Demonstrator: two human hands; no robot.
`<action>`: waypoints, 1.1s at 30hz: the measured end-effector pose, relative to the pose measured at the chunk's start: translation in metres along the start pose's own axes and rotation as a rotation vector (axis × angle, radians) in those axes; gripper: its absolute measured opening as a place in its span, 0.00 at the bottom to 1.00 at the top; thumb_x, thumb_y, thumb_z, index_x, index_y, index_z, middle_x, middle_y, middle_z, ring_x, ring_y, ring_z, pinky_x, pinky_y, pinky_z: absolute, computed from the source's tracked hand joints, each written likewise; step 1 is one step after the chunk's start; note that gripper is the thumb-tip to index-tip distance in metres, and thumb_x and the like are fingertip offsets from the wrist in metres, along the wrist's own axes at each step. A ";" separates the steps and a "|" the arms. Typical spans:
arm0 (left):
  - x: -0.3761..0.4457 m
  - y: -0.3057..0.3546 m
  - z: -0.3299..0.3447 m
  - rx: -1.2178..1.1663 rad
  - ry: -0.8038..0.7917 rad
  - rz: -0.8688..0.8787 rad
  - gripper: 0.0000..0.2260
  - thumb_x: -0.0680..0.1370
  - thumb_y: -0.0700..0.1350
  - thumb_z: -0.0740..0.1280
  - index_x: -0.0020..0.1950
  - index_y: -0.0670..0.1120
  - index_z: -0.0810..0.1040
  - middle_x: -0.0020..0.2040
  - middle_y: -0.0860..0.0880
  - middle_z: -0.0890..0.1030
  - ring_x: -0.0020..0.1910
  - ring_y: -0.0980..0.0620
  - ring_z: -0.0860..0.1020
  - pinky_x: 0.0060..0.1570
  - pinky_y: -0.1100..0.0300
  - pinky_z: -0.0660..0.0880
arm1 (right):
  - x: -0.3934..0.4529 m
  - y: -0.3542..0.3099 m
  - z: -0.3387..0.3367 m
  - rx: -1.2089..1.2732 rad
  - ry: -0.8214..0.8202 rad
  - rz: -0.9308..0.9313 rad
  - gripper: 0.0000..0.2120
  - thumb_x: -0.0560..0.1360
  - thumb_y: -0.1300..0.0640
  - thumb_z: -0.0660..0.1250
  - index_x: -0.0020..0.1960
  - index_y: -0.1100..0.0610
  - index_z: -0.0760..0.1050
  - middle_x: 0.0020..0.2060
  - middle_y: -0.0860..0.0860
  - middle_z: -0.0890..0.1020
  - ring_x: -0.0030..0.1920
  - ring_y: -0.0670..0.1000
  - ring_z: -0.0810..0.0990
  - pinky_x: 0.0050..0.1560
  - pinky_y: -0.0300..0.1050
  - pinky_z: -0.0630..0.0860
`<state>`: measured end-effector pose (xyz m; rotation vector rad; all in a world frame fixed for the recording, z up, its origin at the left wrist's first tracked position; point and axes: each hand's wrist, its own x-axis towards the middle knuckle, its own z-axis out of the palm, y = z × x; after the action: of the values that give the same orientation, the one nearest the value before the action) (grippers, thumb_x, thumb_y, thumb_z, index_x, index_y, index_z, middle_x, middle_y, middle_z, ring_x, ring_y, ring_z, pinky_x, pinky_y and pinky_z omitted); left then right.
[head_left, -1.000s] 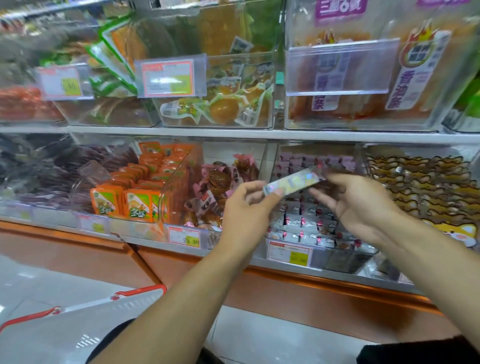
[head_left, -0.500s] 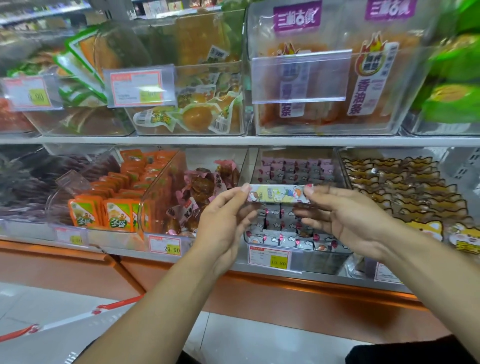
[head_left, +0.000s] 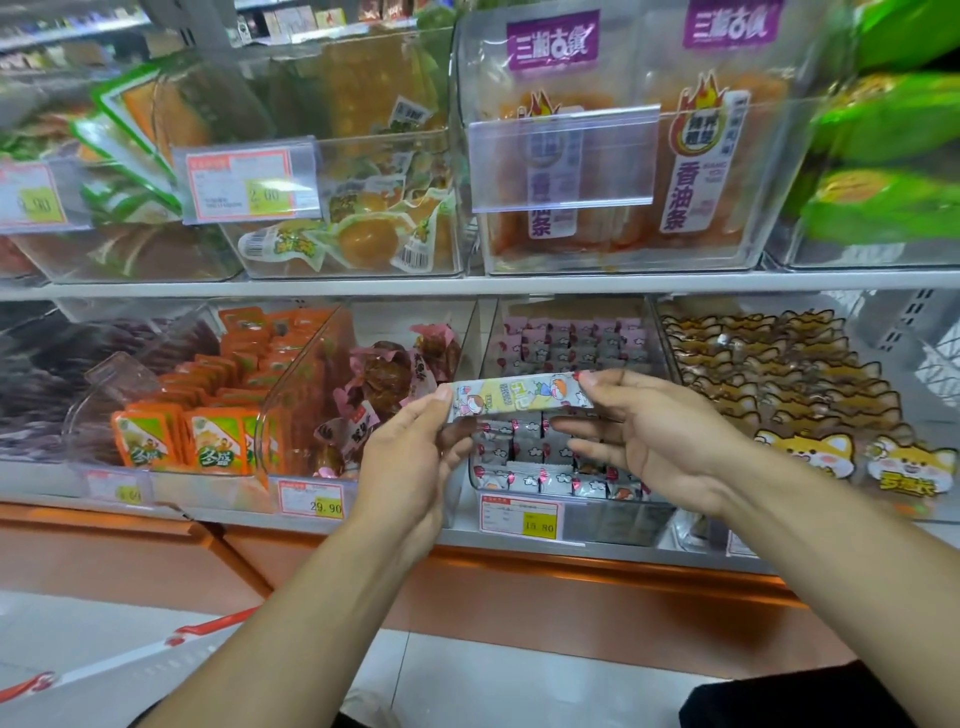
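one long snack packet (head_left: 519, 396) is held level between two hands.
its left end is pinched by the fingertips of the left hand (head_left: 410, 467) and its right end by those of the right hand (head_left: 660, 441). it is kept in the air just in front of one clear bin (head_left: 487, 338) of small pink-and-white packs on the lower shelf. two purple labels (head_left: 551, 39) (head_left: 732, 23) are seen on the bin above, and two price tags (head_left: 310, 499) (head_left: 519, 517) are fixed to the shelf edge below the hands.

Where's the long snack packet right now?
Head view, centre: the snack packet is held with left hand pinching its left end, right hand its right, in front of the lower-shelf bin of small pink packets.
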<state>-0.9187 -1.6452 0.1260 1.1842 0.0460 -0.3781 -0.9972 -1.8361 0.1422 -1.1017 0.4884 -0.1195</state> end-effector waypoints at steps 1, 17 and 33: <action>0.000 0.000 0.000 -0.004 -0.008 -0.007 0.09 0.82 0.44 0.66 0.58 0.43 0.82 0.46 0.45 0.87 0.36 0.58 0.83 0.34 0.67 0.79 | 0.001 0.000 0.001 0.011 0.003 0.006 0.02 0.80 0.61 0.68 0.52 0.57 0.77 0.51 0.57 0.87 0.47 0.58 0.88 0.38 0.46 0.84; -0.002 -0.007 0.001 0.033 -0.080 0.022 0.08 0.81 0.47 0.67 0.50 0.43 0.80 0.36 0.49 0.82 0.36 0.54 0.81 0.43 0.62 0.81 | 0.001 0.002 -0.004 -0.137 -0.235 -0.013 0.23 0.65 0.65 0.76 0.60 0.59 0.81 0.53 0.59 0.86 0.50 0.55 0.87 0.46 0.41 0.84; -0.006 -0.005 0.001 0.111 -0.225 0.042 0.23 0.64 0.41 0.78 0.57 0.42 0.79 0.50 0.44 0.87 0.47 0.49 0.85 0.45 0.61 0.82 | 0.001 0.001 -0.005 -0.146 -0.232 -0.021 0.24 0.68 0.58 0.75 0.63 0.59 0.78 0.53 0.59 0.86 0.51 0.56 0.87 0.51 0.46 0.84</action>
<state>-0.9263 -1.6461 0.1232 1.2439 -0.1973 -0.4794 -0.9984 -1.8403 0.1389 -1.2464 0.2806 0.0261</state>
